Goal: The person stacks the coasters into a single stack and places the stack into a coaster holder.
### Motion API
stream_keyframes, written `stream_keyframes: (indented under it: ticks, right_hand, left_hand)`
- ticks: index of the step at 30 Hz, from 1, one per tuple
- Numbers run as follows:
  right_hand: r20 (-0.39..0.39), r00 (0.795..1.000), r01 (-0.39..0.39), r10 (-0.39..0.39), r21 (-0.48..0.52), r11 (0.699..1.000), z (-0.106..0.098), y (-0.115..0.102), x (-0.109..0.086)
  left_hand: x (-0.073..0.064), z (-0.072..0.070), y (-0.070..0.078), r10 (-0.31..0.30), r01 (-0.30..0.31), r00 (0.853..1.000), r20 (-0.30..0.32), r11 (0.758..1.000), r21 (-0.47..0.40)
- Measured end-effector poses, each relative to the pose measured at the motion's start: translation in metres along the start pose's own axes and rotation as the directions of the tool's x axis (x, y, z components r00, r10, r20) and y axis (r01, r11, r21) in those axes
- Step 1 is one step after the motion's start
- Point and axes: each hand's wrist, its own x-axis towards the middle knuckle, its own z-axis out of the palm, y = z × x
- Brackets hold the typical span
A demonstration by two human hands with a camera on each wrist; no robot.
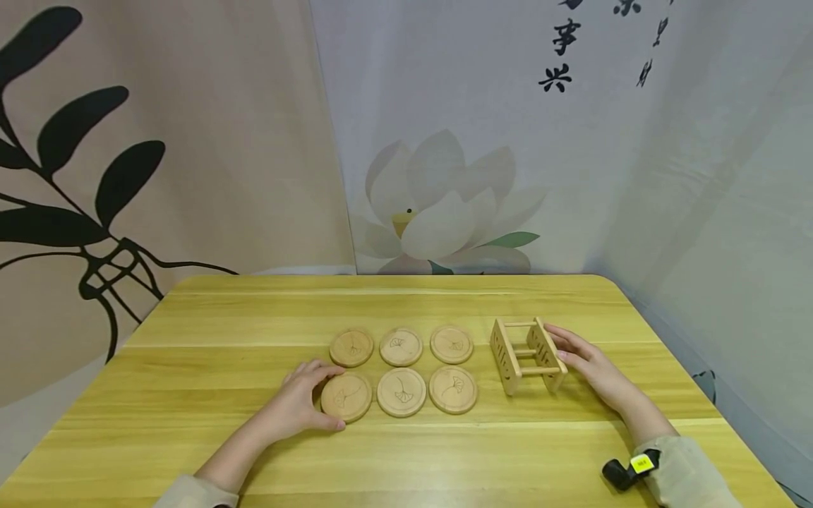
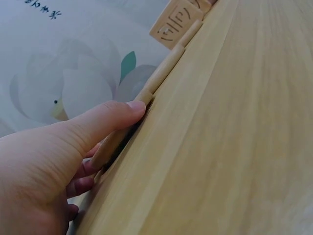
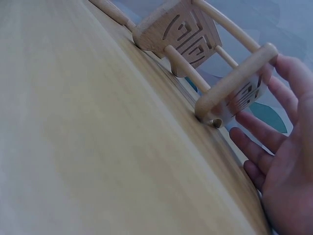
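Note:
My left hand holds the front-left round wooden coaster by its rim, thumb at the near edge and fingers at the far edge. A dark gap shows beneath this coaster in the left wrist view. Two more coasters, the front middle one and the front right one, lie to its right. On the right stands a wooden coaster rack, two cut-out side panels joined by round bars. My right hand touches its right panel from outside, with fingers extended, as the right wrist view shows.
Behind the front row lie three more engraved coasters: left, middle and right. All stand on a wooden table. A printed curtain hangs behind it. A black strap device is on my right wrist.

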Motion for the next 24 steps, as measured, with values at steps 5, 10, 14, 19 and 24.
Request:
stream_keyframes:
  ticks: [5,10,14,19,24]
  right_hand:
    - [0.003,1.0,0.0,0.0,0.013,1.0,0.0,-0.001,0.0]
    - [0.0,1.0,-0.005,0.005,0.007,1.0,0.0,-0.002,-0.001]
    - [0.0,1.0,-0.01,0.01,0.006,1.0,0.0,-0.003,-0.001]
    - [0.002,1.0,-0.008,0.008,0.007,1.0,0.0,-0.004,-0.001]
    - [0.004,1.0,-0.008,0.008,0.007,1.0,0.001,-0.005,-0.001]
  left_hand:
    - [0.0,0.001,0.001,0.001,-0.001,1.0,-0.002,1.0,-0.032]
    - [0.002,0.002,0.002,-0.015,0.015,1.0,-0.014,0.998,-0.058]
    - [0.002,0.002,0.004,-0.028,0.026,0.999,-0.024,0.997,-0.077]
    - [0.003,0.002,0.009,-0.018,0.015,0.999,-0.039,0.996,-0.087]
    - [0.005,0.004,0.012,0.003,-0.008,0.999,-0.052,0.996,-0.088]
